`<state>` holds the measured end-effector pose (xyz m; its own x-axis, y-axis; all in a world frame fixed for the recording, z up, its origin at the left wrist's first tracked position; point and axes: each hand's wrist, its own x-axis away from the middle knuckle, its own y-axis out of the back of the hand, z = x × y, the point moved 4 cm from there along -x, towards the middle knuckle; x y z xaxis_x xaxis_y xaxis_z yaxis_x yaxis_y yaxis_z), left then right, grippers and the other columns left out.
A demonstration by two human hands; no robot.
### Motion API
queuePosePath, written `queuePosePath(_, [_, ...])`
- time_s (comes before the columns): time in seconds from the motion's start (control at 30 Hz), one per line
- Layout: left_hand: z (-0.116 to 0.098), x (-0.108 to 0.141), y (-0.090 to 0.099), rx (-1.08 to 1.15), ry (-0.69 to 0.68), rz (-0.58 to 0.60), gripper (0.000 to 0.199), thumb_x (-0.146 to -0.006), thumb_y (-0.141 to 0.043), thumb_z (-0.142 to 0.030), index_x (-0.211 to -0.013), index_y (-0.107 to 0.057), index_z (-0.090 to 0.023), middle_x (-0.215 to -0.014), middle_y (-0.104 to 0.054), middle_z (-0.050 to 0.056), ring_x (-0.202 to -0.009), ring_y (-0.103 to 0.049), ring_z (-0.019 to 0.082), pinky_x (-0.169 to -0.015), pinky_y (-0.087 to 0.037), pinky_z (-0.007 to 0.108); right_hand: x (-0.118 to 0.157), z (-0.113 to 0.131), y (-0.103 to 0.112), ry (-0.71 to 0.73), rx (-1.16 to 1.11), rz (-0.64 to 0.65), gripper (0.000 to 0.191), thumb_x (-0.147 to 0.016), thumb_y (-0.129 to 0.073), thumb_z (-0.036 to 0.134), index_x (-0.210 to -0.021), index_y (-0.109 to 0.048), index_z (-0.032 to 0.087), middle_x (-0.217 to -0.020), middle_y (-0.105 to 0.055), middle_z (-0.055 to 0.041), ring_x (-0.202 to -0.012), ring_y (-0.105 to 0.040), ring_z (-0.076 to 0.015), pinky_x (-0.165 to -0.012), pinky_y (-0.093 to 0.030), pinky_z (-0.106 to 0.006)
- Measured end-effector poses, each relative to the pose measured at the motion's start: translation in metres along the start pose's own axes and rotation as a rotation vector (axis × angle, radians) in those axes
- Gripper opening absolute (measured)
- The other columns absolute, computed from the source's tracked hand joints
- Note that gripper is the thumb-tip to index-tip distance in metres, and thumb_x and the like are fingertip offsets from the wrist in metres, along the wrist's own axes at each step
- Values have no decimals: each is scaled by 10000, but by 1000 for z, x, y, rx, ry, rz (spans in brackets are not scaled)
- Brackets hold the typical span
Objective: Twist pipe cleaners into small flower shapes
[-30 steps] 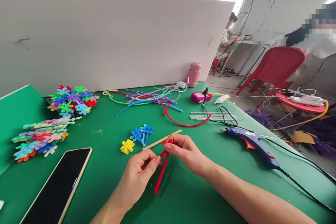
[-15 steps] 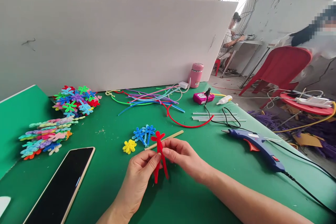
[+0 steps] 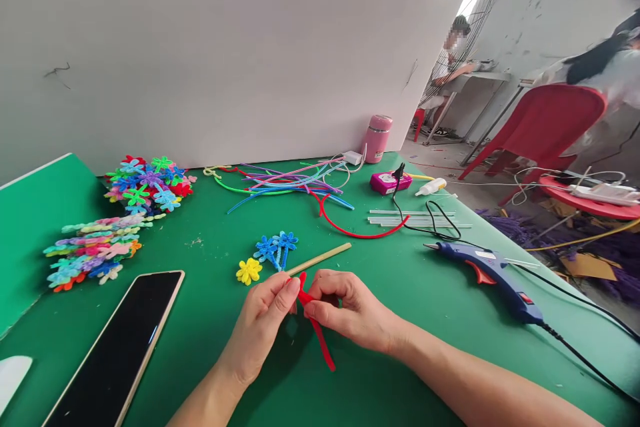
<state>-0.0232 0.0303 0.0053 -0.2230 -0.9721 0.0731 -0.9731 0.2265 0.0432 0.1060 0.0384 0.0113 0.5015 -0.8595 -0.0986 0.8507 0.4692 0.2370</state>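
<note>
Red pipe cleaner [image 3: 323,344] is pinched between my two hands, its looped part mostly covered by fingers and one tail slanting down to the right. My left hand [image 3: 267,320] grips the upper looped part between thumb and forefinger. Just right of it, my right hand [image 3: 350,310] pinches the same piece below the loops. Beyond my fingers lie a thin wooden stick [image 3: 325,257], blue pipe-cleaner flowers [image 3: 277,249] with stems and a yellow pipe-cleaner flower [image 3: 249,271].
A phone [image 3: 115,347] lies at left, near piled pipe-cleaner flowers [image 3: 147,187]. Loose pipe cleaners [image 3: 290,183] and a curved red one [image 3: 360,235] lie farther back. At right are clear glue sticks [image 3: 415,220], a blue glue gun [image 3: 485,267] with its cord, and a pink bottle [image 3: 377,139].
The red piece has been turned; its upright loops are now mostly behind my fingers, and one tail points down-right. My left fingers have shifted up to the loops. The view has tilted slightly.
</note>
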Motion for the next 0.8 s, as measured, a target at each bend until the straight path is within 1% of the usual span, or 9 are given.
queuePosePath(0.1, [3,0,-1,33,30,71,370,-786,-461,-427,-521,-414,-174,-527,-344,-42,-542,-332,105,-520,-305,228,0,2,-4,0,-45,84,195,-747,-524,247,-581,-522,143,-622,-457,7,-570,-417,-91,-516,-339,-208])
queuePosePath(0.2, [6,1,-1,107,59,69,363,-764,-503,-412,-508,-409,-173,-511,-348,-46,-526,-329,98,-505,-303,225,0,2,-6,-31,-122,120,214,-739,-525,287,-576,-505,149,-622,-452,6,-562,-415,-90,-504,-341,-205])
queuePosePath(0.3, [10,2,-2,164,122,84,338,-754,-522,-399,-526,-424,-169,-533,-356,-45,-538,-352,96,-525,-323,224,1,1,-7,-63,-193,148,226,-727,-526,314,-573,-495,151,-629,-455,0,-566,-423,-97,-504,-341,-216])
queuePosePath(0.4, [10,2,-4,206,172,87,349,-748,-531,-405,-524,-394,-174,-536,-321,-53,-530,-351,92,-540,-346,226,1,0,-7,-62,-204,152,220,-725,-528,307,-575,-499,149,-641,-454,0,-562,-417,-94,-510,-334,-223])
queuePosePath(0.5, [8,1,-6,273,189,76,373,-724,-561,-406,-508,-359,-179,-513,-294,-63,-508,-313,83,-513,-340,214,0,1,-4,-19,-138,130,224,-734,-529,282,-558,-491,148,-625,-439,9,-559,-400,-89,-509,-319,-220])
queuePosePath(0.57, [8,1,-8,321,213,76,361,-717,-576,-393,-512,-376,-173,-502,-310,-64,-504,-304,79,-501,-326,204,0,1,-3,-5,-103,124,218,-736,-527,254,-549,-484,149,-615,-436,14,-553,-391,-86,-503,-311,-216])
queuePosePath(0.67, [10,2,-9,403,248,81,297,-716,-586,-364,-555,-438,-162,-520,-352,-58,-511,-317,76,-494,-314,197,0,2,-3,-21,-107,123,191,-718,-525,200,-540,-477,150,-606,-437,17,-538,-383,-79,-494,-312,-207])
queuePosePath(0.8, [7,1,-8,442,218,105,271,-749,-541,-345,-570,-458,-160,-538,-363,-50,-510,-322,78,-477,-312,201,0,2,-5,-51,-127,132,175,-699,-527,170,-529,-486,150,-599,-449,13,-543,-402,-82,-495,-332,-202])
